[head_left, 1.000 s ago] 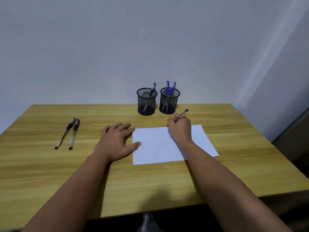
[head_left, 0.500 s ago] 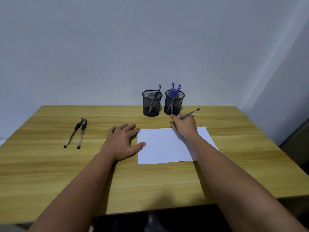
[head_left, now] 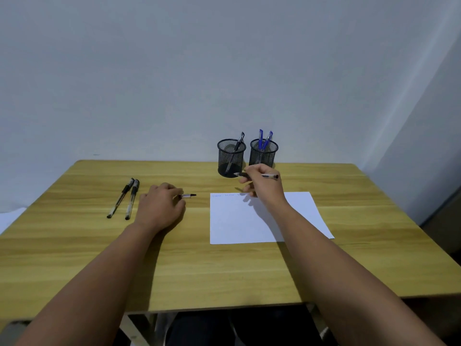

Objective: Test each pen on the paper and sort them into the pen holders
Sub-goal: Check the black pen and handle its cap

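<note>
While the right hand (head_left: 264, 186) grips a pen (head_left: 269, 175) and the left hand (head_left: 159, 208) pinches a cap (head_left: 188, 195), bare table (head_left: 224, 270) toward the near edge.

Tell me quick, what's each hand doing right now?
Left hand: fingers curled on a pen cap.
Right hand: holding a pen.

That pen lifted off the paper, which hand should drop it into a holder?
Probably the right hand: it already grips the pen beside both holders, while the left hand holds a cap.
</note>
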Demonstrator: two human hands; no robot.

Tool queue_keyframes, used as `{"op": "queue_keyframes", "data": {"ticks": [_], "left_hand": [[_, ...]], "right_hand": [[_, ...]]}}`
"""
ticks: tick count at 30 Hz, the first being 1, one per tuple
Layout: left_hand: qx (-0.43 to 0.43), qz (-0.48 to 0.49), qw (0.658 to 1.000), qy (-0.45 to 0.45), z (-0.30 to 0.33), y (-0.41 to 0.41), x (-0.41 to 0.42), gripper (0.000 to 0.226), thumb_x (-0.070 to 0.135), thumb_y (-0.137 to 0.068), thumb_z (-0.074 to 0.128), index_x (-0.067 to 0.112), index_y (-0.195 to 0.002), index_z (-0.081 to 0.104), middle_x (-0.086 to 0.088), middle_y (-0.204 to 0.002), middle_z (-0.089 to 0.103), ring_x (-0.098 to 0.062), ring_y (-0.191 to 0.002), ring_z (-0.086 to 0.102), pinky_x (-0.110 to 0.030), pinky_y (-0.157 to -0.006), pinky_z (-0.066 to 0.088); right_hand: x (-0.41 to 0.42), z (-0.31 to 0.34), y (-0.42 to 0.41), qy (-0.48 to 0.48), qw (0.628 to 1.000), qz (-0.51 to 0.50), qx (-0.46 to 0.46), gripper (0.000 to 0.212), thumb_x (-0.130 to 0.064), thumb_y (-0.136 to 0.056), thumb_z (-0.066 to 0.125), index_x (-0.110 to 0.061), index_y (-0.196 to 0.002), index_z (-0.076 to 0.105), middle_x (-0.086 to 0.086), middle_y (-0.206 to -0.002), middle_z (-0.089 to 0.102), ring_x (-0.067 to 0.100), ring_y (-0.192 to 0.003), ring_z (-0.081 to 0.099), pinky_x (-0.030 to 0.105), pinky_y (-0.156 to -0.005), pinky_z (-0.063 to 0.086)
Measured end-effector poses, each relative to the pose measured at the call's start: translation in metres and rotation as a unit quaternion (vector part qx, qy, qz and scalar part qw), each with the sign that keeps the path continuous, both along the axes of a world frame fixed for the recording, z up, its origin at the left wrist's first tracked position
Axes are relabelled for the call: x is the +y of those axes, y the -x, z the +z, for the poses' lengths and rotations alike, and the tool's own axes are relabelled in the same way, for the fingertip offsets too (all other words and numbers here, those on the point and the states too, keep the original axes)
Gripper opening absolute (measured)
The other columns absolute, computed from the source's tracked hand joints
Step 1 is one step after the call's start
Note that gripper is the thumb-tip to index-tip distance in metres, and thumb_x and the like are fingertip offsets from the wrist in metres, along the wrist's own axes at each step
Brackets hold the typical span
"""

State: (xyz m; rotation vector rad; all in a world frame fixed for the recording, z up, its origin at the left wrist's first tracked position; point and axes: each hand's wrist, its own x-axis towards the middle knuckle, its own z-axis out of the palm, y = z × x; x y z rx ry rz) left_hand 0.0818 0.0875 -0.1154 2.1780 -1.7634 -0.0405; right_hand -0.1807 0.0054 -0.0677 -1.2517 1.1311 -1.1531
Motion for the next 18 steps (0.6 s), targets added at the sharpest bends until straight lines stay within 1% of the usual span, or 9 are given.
{"op": "queue_keyframes", "data": {"ticks": [2, 4, 5, 7, 9, 11, 15, 18], "left_hand": [[-0.002, -0.003, 1.0, -0.001, 0.0, -0.002, -0.002, 0.038, 0.046, -0.098, 0.057, 0.031, -0.13, 0.067, 0.003, -0.132, 0.061, -0.026, -0.125, 0.049, -0.051, -0.099, 0.044], [0.005, -0.003, 1.0, 0.019, -0.001, -0.003, -0.004, 0.029, 0.044, -0.097, 0.059, 0.032, -0.12, 0.072, 0.004, -0.126, 0.064, -0.025, -0.12, 0.052, -0.049, -0.093, 0.048], [0.009, -0.002, 1.0, 0.03, -0.001, -0.003, -0.004, 0.025, 0.042, -0.097, 0.061, 0.032, -0.116, 0.074, 0.004, -0.122, 0.065, -0.025, -0.117, 0.054, -0.049, -0.091, 0.049], [0.024, -0.007, 0.999, 0.048, 0.0, -0.002, -0.003, 0.021, 0.04, -0.097, 0.063, 0.031, -0.111, 0.075, 0.005, -0.115, 0.067, -0.023, -0.11, 0.057, -0.047, -0.088, 0.05], [0.061, -0.018, 0.996, 0.068, 0.003, 0.001, -0.001, 0.019, 0.039, -0.097, 0.063, 0.031, -0.109, 0.075, 0.007, -0.107, 0.071, -0.019, -0.101, 0.062, -0.047, -0.086, 0.052], [0.103, -0.028, 0.99, 0.09, 0.008, 0.005, 0.001, 0.018, 0.037, -0.097, 0.063, 0.031, -0.109, 0.075, 0.009, -0.101, 0.075, -0.017, -0.094, 0.065, -0.046, -0.088, 0.053], [0.155, -0.036, 0.98, 0.116, 0.014, 0.012, 0.003, 0.018, 0.032, -0.098, 0.063, 0.028, -0.11, 0.076, 0.01, -0.098, 0.076, -0.014, -0.095, 0.066, -0.043, -0.092, 0.053], [0.176, -0.048, 0.974, 0.131, 0.018, 0.019, 0.003, 0.018, 0.03, -0.098, 0.064, 0.027, -0.11, 0.077, 0.011, -0.099, 0.075, -0.011, -0.096, 0.065, -0.041, -0.091, 0.054]], "right_hand": [[0.006, -0.004, -0.005, 0.013, 1.0, 0.016, 0.011, 0.015, -0.02, -0.101, 0.072, -0.007, -0.094, 0.069, 0.011, -0.078, 0.071, 0.009, -0.048, 0.059, 0.021, -0.047, 0.047], [0.01, -0.006, -0.008, 0.003, 0.999, 0.04, 0.016, 0.016, -0.022, -0.1, 0.074, -0.008, -0.093, 0.073, 0.01, -0.08, 0.074, 0.01, -0.052, 0.061, 0.021, -0.049, 0.048], [0.013, -0.007, -0.009, -0.008, 0.998, 0.055, 0.014, 0.016, -0.022, -0.101, 0.073, -0.007, -0.097, 0.077, 0.009, -0.083, 0.077, 0.01, -0.054, 0.063, 0.021, -0.048, 0.049], [0.018, -0.009, -0.012, -0.017, 0.996, 0.08, 0.016, 0.017, -0.017, -0.102, 0.071, -0.002, -0.106, 0.078, 0.009, -0.087, 0.079, 0.009, -0.056, 0.065, 0.021, -0.048, 0.05], [0.023, -0.014, -0.014, -0.008, 0.995, 0.092, 0.022, 0.018, -0.011, -0.098, 0.073, 0.005, -0.105, 0.075, 0.01, -0.084, 0.078, 0.011, -0.057, 0.064, 0.024, -0.049, 0.049], [0.026, -0.018, -0.017, 0.003, 0.995, 0.096, 0.025, 0.019, -0.009, -0.095, 0.076, 0.009, -0.101, 0.074, 0.01, -0.08, 0.077, 0.013, -0.058, 0.064, 0.026, -0.048, 0.049], [0.025, -0.013, -0.022, 0.015, 0.995, 0.096, 0.024, 0.021, -0.009, -0.095, 0.079, 0.01, -0.1, 0.075, 0.009, -0.078, 0.079, 0.014, -0.059, 0.067, 0.025, -0.05, 0.055], [0.025, -0.009, -0.02, 0.022, 0.995, 0.098, 0.021, 0.015, -0.009, -0.095, 0.079, 0.006, -0.098, 0.077, 0.01, -0.078, 0.079, 0.013, -0.059, 0.069, 0.023, -0.052, 0.056]]}}
